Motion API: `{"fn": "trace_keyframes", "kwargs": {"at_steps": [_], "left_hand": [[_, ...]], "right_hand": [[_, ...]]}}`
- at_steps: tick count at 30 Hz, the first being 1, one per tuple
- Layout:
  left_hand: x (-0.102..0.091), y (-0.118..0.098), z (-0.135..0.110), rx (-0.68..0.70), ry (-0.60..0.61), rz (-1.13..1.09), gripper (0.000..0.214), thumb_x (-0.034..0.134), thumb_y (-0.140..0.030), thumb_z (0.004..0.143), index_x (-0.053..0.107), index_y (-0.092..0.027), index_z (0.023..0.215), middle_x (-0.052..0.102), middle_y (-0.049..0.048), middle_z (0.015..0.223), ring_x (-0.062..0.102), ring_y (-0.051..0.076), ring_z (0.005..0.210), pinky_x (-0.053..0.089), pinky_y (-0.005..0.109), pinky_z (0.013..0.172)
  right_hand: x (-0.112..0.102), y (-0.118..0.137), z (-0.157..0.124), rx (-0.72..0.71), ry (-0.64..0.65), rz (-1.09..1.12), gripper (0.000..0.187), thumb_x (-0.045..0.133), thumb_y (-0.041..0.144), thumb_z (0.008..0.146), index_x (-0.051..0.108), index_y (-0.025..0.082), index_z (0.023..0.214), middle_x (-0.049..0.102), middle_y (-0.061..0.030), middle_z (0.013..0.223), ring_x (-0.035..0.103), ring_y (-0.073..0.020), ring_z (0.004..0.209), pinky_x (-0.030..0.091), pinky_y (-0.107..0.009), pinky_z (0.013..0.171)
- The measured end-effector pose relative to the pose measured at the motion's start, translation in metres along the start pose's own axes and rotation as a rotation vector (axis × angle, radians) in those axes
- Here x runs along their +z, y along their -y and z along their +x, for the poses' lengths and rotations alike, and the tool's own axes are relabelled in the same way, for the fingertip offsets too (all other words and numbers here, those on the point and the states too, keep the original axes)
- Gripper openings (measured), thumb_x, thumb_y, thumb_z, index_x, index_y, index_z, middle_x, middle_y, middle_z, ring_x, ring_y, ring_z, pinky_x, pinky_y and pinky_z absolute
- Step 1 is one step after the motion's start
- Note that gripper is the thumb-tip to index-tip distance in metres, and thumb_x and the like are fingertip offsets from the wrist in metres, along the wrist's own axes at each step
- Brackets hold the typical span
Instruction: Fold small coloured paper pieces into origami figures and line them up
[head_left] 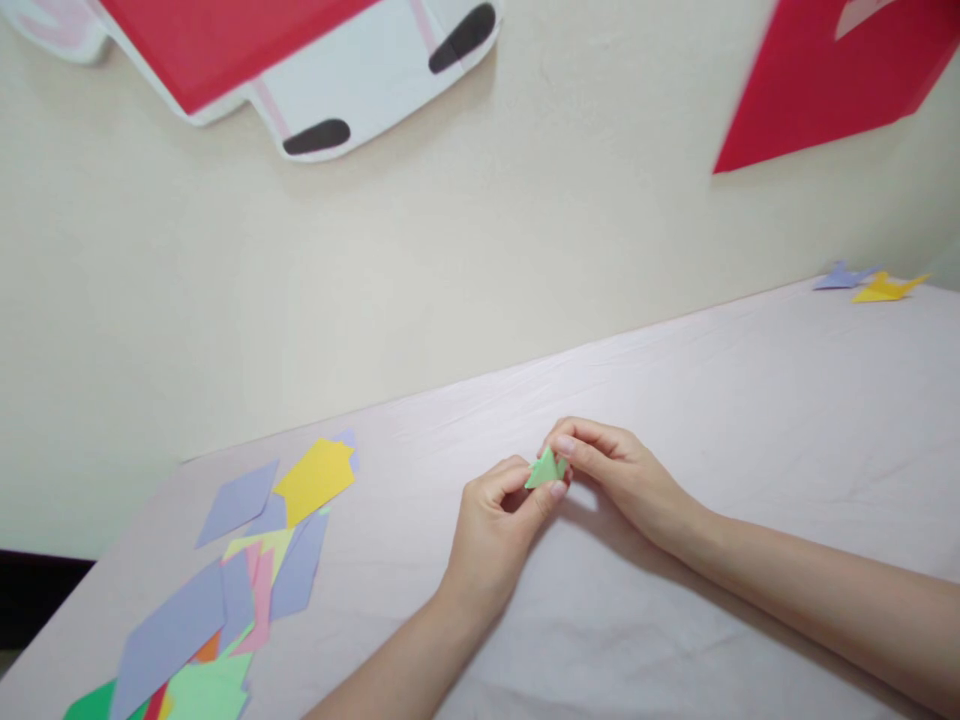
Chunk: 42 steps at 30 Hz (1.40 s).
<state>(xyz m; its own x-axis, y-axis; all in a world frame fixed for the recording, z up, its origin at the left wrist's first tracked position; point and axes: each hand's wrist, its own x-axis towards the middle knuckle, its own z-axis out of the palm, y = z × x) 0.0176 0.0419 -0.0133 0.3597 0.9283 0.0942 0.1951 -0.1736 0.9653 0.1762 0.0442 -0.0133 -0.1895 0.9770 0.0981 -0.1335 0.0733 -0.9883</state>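
A small folded piece of light green paper (546, 469) is held between both hands above the table, near the middle of the view. My left hand (499, 525) pinches it from the left and below, thumb in front. From the right, my right hand (611, 470) grips its other side between thumb and fingers. Part of the paper is hidden behind the fingertips, so its full folded shape does not show.
Loose sheets of coloured paper, among them a yellow piece (315, 480) and a lavender sheet (169, 630), lie at the left. Two folded paper birds, one lavender (844, 277) and one yellow (889, 289), stand far right by the wall (450, 270). Pale cloth covers the table (787, 420).
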Motion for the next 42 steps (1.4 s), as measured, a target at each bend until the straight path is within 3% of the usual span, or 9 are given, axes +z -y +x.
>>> {"fn": "trace_keyframes", "kwargs": {"at_steps": [3,10,16,19,22,27,31,35,42], "left_hand": [[-0.0005,0.0001,0.0003,-0.009,-0.035,-0.017,0.026,0.064,-0.031,0.085,0.061,-0.016,0.064,0.047,-0.0023,0.065,0.042,0.014,0.066,0.032,0.025,0.061],[0.0006,-0.0014,0.0008,0.002,-0.041,0.010,0.027,0.064,-0.029,0.085,0.059,-0.017,0.061,0.042,-0.0033,0.063,0.038,0.013,0.064,0.030,0.025,0.060],[0.0010,-0.0005,-0.0028,0.005,-0.009,-0.015,0.034,0.066,-0.029,0.084,0.052,-0.017,0.055,0.040,-0.0041,0.061,0.038,0.012,0.062,0.030,0.025,0.059],[0.0010,-0.0004,-0.0015,0.002,-0.005,-0.032,0.027,0.065,-0.028,0.085,0.060,-0.017,0.061,0.048,-0.0026,0.065,0.044,0.013,0.066,0.034,0.025,0.062],[0.0016,-0.0008,-0.0003,0.002,-0.006,-0.030,0.024,0.063,-0.028,0.086,0.065,-0.017,0.065,0.055,-0.0003,0.067,0.049,0.015,0.069,0.037,0.025,0.064],[0.0024,-0.0009,-0.0010,0.012,-0.008,0.008,0.024,0.064,-0.026,0.086,0.066,-0.017,0.064,0.053,-0.0014,0.065,0.047,0.014,0.068,0.035,0.025,0.063],[-0.0007,0.0010,-0.0003,0.032,-0.046,0.017,0.011,0.069,-0.025,0.082,0.069,-0.019,0.073,0.057,-0.0020,0.070,0.048,0.013,0.067,0.035,0.024,0.062],[-0.0043,0.0020,-0.0001,0.046,-0.090,0.011,0.020,0.066,-0.028,0.085,0.069,-0.019,0.068,0.058,-0.0013,0.067,0.049,0.013,0.065,0.036,0.025,0.061],[-0.0047,-0.0006,-0.0002,0.034,-0.120,-0.042,0.018,0.068,-0.025,0.082,0.070,-0.018,0.066,0.060,-0.0008,0.067,0.051,0.013,0.066,0.037,0.024,0.063]], "right_hand": [[-0.0004,0.0004,-0.0008,0.010,0.019,0.003,0.029,0.071,0.045,0.079,0.059,0.019,0.074,0.056,0.0017,0.069,0.050,-0.0144,0.067,0.041,-0.026,0.064],[0.0016,0.0050,-0.0017,0.074,-0.026,-0.003,0.036,0.072,0.048,0.076,0.057,0.018,0.063,0.053,0.0024,0.063,0.047,-0.0132,0.063,0.039,-0.025,0.062],[-0.0006,-0.0011,0.0014,0.061,-0.063,0.000,0.048,0.062,0.057,0.083,0.054,0.018,0.056,0.047,0.0024,0.057,0.044,-0.0127,0.058,0.037,-0.026,0.057],[-0.0018,-0.0029,0.0020,0.041,-0.020,0.026,0.044,0.060,0.059,0.084,0.064,0.017,0.070,0.055,0.0000,0.065,0.049,-0.0140,0.062,0.040,-0.027,0.061],[-0.0009,-0.0018,0.0006,-0.011,0.046,-0.046,0.035,0.069,0.053,0.079,0.064,0.018,0.079,0.058,0.0003,0.073,0.052,-0.0148,0.068,0.041,-0.027,0.063],[-0.0009,0.0023,-0.0018,-0.078,0.017,-0.189,0.034,0.066,0.045,0.084,0.057,0.019,0.065,0.051,0.0017,0.068,0.048,-0.0142,0.067,0.037,-0.027,0.063],[-0.0047,0.0020,0.0005,-0.037,-0.018,-0.132,0.031,0.067,0.044,0.081,0.057,0.019,0.064,0.052,0.0020,0.066,0.048,-0.0144,0.066,0.037,-0.027,0.063],[-0.0051,0.0000,0.0024,0.020,-0.039,-0.072,0.033,0.070,0.045,0.078,0.058,0.019,0.062,0.052,0.0027,0.063,0.046,-0.0138,0.063,0.036,-0.027,0.061],[-0.0040,0.0006,0.0013,0.001,-0.079,-0.063,0.039,0.061,0.048,0.086,0.057,0.018,0.061,0.051,0.0019,0.062,0.046,-0.0139,0.063,0.037,-0.027,0.063]]}}
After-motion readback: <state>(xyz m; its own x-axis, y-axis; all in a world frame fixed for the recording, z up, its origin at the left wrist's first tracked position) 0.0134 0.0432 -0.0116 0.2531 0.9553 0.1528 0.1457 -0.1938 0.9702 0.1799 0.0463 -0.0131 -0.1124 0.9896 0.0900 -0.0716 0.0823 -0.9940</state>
